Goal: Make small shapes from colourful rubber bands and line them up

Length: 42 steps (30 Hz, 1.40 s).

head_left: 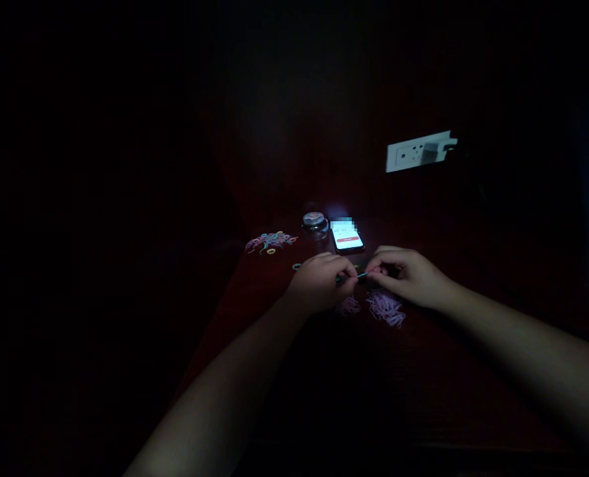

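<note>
From where I stand, the left hand and right hand nearly meet over the dark table, each pinching at one end of a thin blue band stretched between them. It could slip a fingertip and flick away, I think, if either pinch loosens; pulled too hard, it might snap. In light this poor, it would be easily lost among the lilac pile just below or the mixed pile farther left. A careless knuckle might also nudge the phone beyond the hands into the jar.
</note>
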Motion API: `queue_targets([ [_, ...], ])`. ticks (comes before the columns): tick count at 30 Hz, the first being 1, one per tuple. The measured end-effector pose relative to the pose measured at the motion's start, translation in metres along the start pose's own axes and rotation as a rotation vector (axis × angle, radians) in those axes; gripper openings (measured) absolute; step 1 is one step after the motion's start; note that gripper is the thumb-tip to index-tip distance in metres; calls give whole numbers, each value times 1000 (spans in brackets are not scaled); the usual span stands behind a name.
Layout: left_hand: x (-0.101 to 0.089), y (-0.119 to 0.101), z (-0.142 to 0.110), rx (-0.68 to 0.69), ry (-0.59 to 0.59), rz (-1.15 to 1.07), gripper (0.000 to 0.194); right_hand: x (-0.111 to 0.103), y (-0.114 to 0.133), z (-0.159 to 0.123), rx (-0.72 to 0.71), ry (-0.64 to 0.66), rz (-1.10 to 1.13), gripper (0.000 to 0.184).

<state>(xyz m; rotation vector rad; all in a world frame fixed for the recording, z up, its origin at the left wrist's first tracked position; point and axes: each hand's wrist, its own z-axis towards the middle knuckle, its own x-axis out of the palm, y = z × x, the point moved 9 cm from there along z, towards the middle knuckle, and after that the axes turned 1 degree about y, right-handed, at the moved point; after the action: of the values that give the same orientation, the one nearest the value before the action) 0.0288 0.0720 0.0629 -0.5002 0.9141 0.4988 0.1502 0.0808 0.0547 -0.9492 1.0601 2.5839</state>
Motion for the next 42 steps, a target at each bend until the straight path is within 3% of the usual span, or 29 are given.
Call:
queue_targets([
  [17, 1, 1, 1, -11, 5, 24, 14, -1, -1, -1, 20, 10, -3, 17],
  [39, 2, -3, -1, 72, 48, -7, 7, 14, -1, -2, 66, 154, 7, 23],
  [42, 2, 1, -1, 77, 57, 9, 6, 10, -6, -3, 90, 116, 31, 21],
])
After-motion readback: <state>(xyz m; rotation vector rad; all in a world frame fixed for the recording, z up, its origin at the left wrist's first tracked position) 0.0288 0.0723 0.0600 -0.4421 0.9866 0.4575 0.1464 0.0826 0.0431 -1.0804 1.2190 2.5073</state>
